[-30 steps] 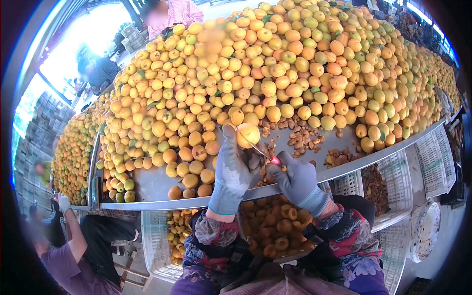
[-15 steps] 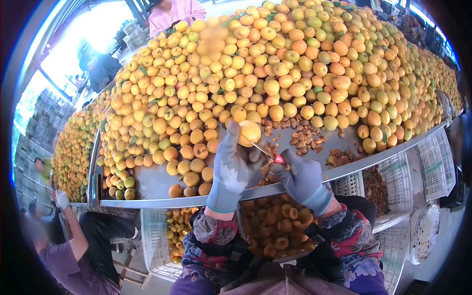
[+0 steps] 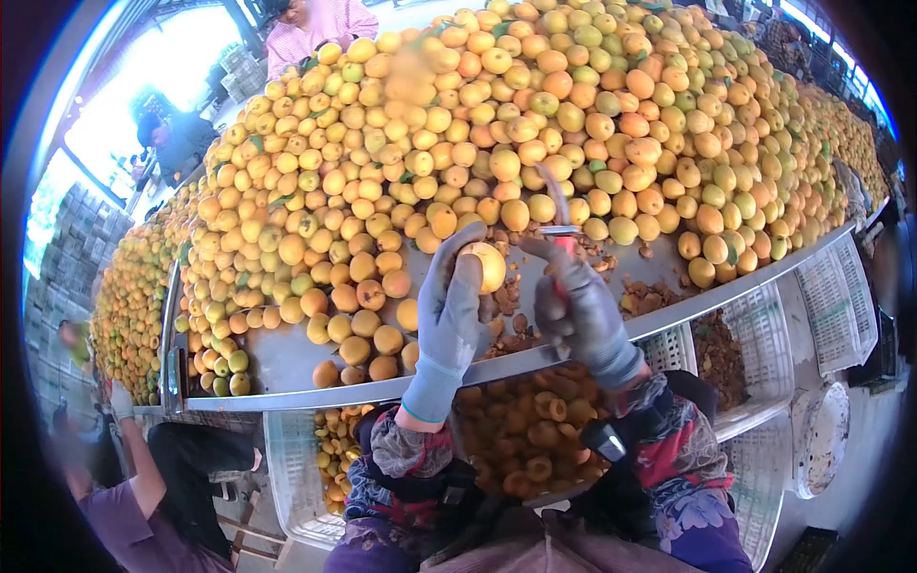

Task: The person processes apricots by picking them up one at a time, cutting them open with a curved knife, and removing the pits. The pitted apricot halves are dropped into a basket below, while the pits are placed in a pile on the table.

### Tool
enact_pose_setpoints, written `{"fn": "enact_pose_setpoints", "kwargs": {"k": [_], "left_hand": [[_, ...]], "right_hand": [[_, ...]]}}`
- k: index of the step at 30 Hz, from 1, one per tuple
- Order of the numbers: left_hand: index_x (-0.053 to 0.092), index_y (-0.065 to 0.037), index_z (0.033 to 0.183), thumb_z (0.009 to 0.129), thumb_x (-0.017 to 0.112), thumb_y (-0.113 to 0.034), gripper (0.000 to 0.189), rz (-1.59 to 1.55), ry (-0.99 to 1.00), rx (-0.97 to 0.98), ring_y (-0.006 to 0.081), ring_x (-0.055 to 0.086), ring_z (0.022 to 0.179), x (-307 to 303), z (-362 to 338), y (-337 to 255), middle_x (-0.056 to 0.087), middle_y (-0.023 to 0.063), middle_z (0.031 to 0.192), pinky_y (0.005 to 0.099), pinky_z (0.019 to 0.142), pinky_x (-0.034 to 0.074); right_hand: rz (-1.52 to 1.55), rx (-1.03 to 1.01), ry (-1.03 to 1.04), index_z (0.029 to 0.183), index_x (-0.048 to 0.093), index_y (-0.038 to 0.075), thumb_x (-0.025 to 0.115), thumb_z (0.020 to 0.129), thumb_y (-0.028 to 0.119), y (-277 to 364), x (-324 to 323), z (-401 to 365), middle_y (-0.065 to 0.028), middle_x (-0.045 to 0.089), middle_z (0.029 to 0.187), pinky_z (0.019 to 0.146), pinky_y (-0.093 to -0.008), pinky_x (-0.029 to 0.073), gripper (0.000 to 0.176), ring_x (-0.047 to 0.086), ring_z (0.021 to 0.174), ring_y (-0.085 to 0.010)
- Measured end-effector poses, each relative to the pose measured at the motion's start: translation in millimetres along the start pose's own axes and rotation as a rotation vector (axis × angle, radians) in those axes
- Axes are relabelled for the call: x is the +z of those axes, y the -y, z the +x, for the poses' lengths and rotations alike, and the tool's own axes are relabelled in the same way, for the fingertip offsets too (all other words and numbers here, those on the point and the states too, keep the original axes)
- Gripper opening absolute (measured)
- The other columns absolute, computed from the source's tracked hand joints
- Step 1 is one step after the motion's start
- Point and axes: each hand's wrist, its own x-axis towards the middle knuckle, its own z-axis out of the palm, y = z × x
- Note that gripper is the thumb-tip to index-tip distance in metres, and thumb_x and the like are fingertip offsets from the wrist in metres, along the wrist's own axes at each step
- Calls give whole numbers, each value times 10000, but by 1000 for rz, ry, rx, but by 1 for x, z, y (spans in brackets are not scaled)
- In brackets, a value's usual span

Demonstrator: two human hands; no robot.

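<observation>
My gloved left hand [image 3: 451, 315] holds a yellow-orange apricot [image 3: 492, 266] between thumb and fingers, above the metal table. In my gloved right hand [image 3: 585, 310] is a small knife [image 3: 553, 196], gripped by its red handle, its curved blade pointing up and away from me. The blade stands apart from the apricot, to its right. Beyond both hands rises a large heap of whole apricots [image 3: 411, 143]. Brown pits and scraps [image 3: 652, 297] lie on the table around my hands. Below, near my lap, a container holds halved apricots [image 3: 535, 430], partly hidden by my arms.
The table's raised metal rim [image 3: 315, 396] runs between me and the fruit. White crates [image 3: 296, 477] stand under it on the left, and another crate [image 3: 764, 334] on the right. A round white lid-like object [image 3: 821, 439] is at far right. A co-worker [image 3: 143, 516] sits at left.
The knife has left the apricot; my right hand has turned its blade upward. My left hand still holds the apricot, now turned slightly. The whole view has shifted a little.
</observation>
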Motion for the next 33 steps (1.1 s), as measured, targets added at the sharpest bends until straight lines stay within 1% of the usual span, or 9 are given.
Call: {"fn": "enact_pose_setpoints", "kwargs": {"k": [3,4,6,9,20,25,29,30,33], "left_hand": [[484,26,1240,982,442,-288,409,64,35,9,131,510,1030,11,-6,6,559,104,1149,263,914,404],[498,-17,1249,982,430,-357,437,211,55,100,46,518,721,9,-6,14,584,35,1067,177,575,428],[491,10,1246,989,409,-345,446,131,58,74,99,515,885,13,-9,21,573,68,1111,231,756,414],[495,29,1241,996,381,-349,464,63,34,-12,145,511,1052,16,-12,19,564,100,1154,280,938,399],[580,-103,1023,958,432,-416,352,-265,-9,-620,55,511,678,15,-22,-1,563,5,827,230,552,450],[533,-167,1194,892,476,-495,449,-346,-161,-868,177,593,833,17,-14,-24,582,21,1000,352,720,501],[529,-83,1227,928,441,-423,461,-637,119,-640,129,557,691,3,-5,-22,609,82,877,256,632,453],[524,-44,1220,928,444,-422,485,-382,247,-297,154,595,754,-1,-3,-17,619,115,899,279,657,467],[516,-26,1229,928,451,-414,495,-712,66,-621,181,611,800,-5,-1,-20,621,123,901,300,681,490]], "right_hand": [[-280,-79,23,1236,496,74,639,879,324,-8,2,8,24,530,690,428,-210,389,459,481,516,-64],[-400,-285,63,1214,504,64,655,867,321,-19,0,15,10,561,740,504,-216,432,458,518,587,-72],[-647,-500,84,1151,517,37,694,837,304,-22,-3,16,-21,617,853,694,-251,491,448,568,756,-91],[-584,-367,72,1121,528,39,699,830,309,-16,2,9,-30,613,833,680,-266,495,432,566,742,-94],[-1144,-589,22,1046,561,68,727,758,245,-1,5,-5,-126,636,840,618,-304,507,377,661,724,-260],[-1092,-666,50,1090,554,55,716,765,204,-3,-1,-6,-112,630,833,645,-284,499,393,659,737,-210],[-542,-183,150,1081,551,2,698,802,184,28,6,-27,-47,595,842,699,-258,459,364,549,786,-98],[-646,-174,243,1060,562,5,693,805,195,32,-1,-28,-52,592,828,690,-268,457,343,556,766,-111],[-873,-104,378,1032,581,19,692,805,235,38,-8,-29,-74,588,796,679,-293,455,332,571,736,-150]]}}
